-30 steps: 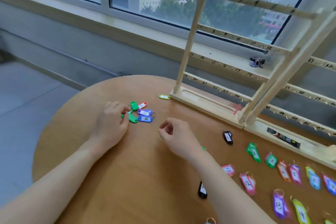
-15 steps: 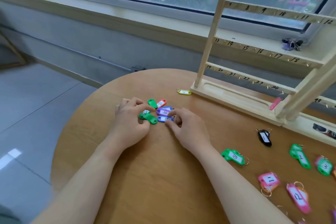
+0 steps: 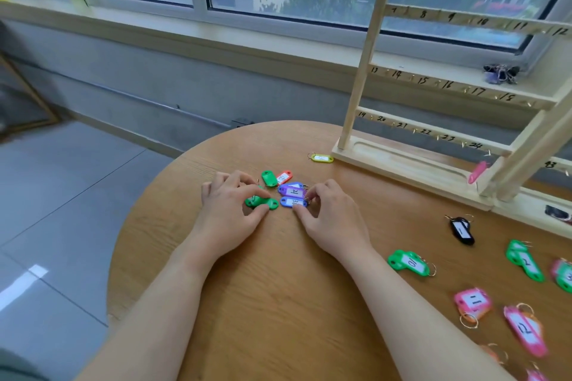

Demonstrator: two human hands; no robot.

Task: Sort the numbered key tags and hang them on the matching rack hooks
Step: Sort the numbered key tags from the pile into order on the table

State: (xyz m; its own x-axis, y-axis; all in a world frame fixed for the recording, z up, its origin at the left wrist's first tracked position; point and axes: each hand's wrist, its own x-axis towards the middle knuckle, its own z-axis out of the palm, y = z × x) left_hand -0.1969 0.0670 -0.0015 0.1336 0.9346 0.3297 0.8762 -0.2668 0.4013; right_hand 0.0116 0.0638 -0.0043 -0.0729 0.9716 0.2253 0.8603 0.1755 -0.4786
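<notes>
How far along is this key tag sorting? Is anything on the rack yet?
Partly sorted, nothing hung. Numbered tags such as the green 10 tag and pink 11 tag lie spread out on the table. The left hand grips a green tag and the right hand pinches a blue tag in the unsorted pile. The rack hooks in view are bare.

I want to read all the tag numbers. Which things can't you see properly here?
Head view only:
- Green tag: left hand covers its face.
- Blue tag: number too small; right hand pinches its ring end.
- Yellow tag: writing too small.
- Tags at the right edge: cut off.
- Pink tag: motion-blurred.
</notes>
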